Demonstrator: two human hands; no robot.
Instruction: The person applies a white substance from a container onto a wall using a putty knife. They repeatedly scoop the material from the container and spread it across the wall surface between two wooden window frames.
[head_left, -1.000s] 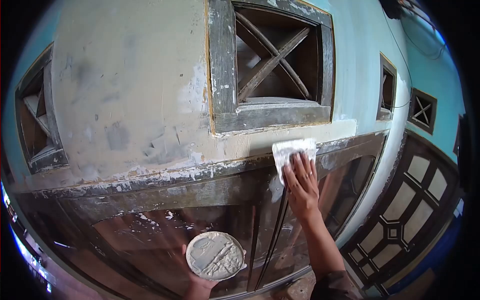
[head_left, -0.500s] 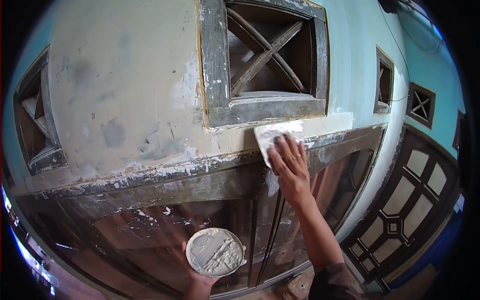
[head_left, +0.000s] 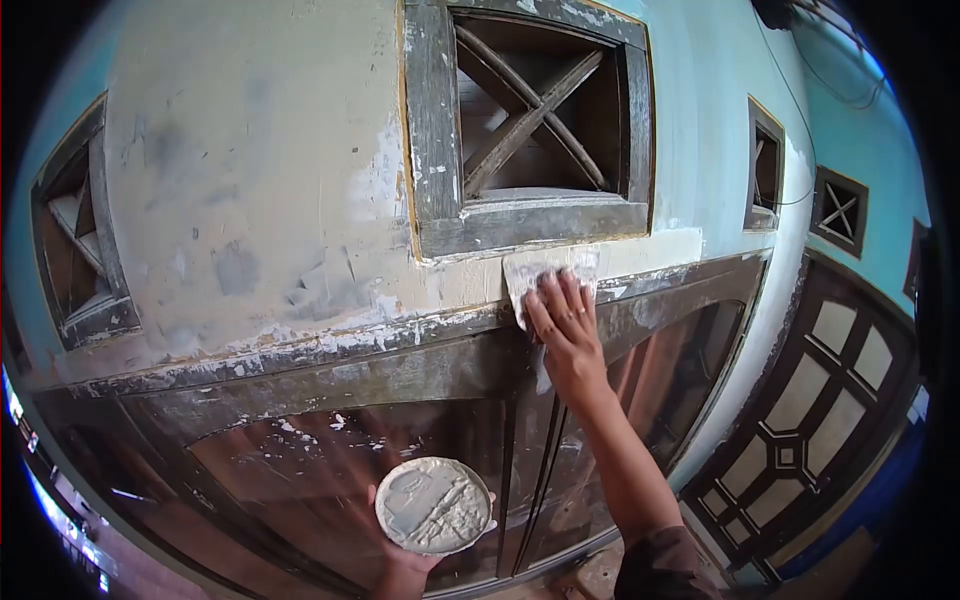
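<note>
My right hand (head_left: 563, 325) is closed on a flat putty knife (head_left: 530, 272), its broad face smeared with pale putty. The blade lies against the wall strip (head_left: 460, 286) just under the wooden vent frame (head_left: 535, 228). Lower down, my left hand (head_left: 405, 560) holds up a round lid (head_left: 434, 506) from beneath. Grey-white putty (head_left: 450, 515) is spread over the lid, with a smooth scraped patch and a lumpy ridge. Most of the left fingers are hidden behind the lid.
Below the strip runs a dark wooden window frame (head_left: 420, 372) with glass panes and white flecks. Smaller crossed vents (head_left: 80, 240) sit left and right. A panelled door (head_left: 790, 420) stands at the right.
My right hand and the putty knife have shifted slightly left along the strip under the vent. The left hand with the lid stays nearly in place; the view has moved a little.
</note>
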